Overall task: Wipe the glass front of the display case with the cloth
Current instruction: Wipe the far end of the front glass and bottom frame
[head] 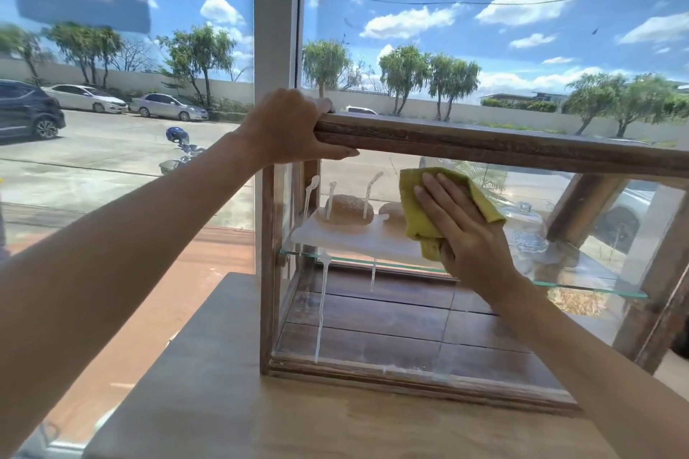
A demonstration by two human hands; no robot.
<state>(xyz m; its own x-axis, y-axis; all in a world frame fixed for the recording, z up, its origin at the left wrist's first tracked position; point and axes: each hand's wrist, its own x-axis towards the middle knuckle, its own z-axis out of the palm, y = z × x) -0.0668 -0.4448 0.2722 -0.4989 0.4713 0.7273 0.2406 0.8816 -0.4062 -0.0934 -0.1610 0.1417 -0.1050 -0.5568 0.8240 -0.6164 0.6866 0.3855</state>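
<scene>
A wooden-framed display case (484, 140) stands on a wooden table, its glass front (373, 317) facing me. White foamy streaks (321, 309) run down the left part of the glass. My left hand (287, 127) grips the top left corner of the case's frame. My right hand (466, 231) presses a yellow-green cloth (421, 205) flat against the upper middle of the glass. Part of the cloth is hidden under my palm.
Inside the case a glass shelf (581, 285) carries a white board with buns (346, 209) and a clear glass item (529, 231). The table (231, 384) extends toward me. Behind the case a large window with a white post (276, 11) looks onto a street with parked cars.
</scene>
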